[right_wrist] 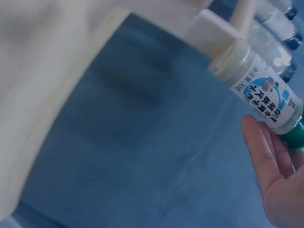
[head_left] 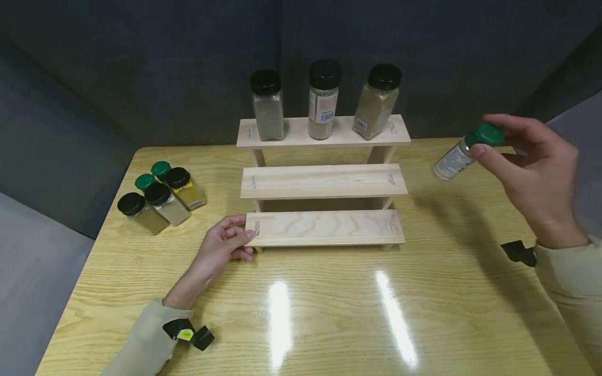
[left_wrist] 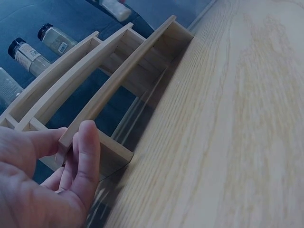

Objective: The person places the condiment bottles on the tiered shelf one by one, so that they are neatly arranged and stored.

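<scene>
A three-tier wooden shelf rack (head_left: 324, 227) stands in the middle of the table. My left hand (head_left: 224, 243) pinches the left end of its lowest tier, thumb on top and fingers beneath; the left wrist view shows the fingers curled round that board's end (left_wrist: 71, 142). To the right of the rack, my right hand (head_left: 541, 167) holds a small spice jar (head_left: 453, 161) by its green cap, tilted and off the table. In the right wrist view the jar's white label (right_wrist: 266, 92) with printed characters faces the camera. The middle and lowest tiers bear no jars.
On the top tier stand three black-capped spice jars (head_left: 323, 104). At the table's left, several more jars (head_left: 171, 206) with black and green caps stand close together. A dark curtain (head_left: 188, 68) hangs behind the table (head_left: 329, 308).
</scene>
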Tool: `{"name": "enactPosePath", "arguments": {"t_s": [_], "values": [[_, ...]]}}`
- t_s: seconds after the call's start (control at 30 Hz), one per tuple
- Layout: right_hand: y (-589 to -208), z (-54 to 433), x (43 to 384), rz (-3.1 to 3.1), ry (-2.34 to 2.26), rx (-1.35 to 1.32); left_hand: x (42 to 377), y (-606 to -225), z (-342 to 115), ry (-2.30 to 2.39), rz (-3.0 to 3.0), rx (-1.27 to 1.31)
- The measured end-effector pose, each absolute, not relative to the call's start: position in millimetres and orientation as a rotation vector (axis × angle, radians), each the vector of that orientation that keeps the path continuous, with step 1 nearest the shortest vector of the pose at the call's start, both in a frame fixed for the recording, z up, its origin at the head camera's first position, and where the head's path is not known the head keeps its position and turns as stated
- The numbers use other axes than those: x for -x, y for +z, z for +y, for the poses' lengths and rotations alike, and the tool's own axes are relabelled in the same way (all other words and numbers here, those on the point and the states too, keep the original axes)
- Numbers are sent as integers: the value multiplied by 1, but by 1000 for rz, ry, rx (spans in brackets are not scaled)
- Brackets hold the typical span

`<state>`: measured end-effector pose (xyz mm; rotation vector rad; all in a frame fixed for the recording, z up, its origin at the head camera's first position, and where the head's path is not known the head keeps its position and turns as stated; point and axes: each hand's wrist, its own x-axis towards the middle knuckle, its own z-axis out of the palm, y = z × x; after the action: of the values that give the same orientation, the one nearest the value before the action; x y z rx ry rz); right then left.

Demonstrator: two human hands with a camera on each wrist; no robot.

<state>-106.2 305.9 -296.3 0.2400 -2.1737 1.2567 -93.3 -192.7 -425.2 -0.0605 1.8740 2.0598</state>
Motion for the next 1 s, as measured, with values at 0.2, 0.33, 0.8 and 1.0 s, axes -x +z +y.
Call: {"name": "enactPosePath", "arguments": {"t_s": [0.2,0.33,0.8,1.0], "values": [[-279,275,108,-2094,1366,-416,93,-425,-194,2076,1863,68],[-275,258,110,-2176,1295,-486,93,-425,-194,2072,1865,59],[-292,221,128,-2306,1323,-576,93,-425,-193,2066,1862,21],[-298,217,132,-2316,1321,-612,93,-424,-193,2064,1867,34]]}}
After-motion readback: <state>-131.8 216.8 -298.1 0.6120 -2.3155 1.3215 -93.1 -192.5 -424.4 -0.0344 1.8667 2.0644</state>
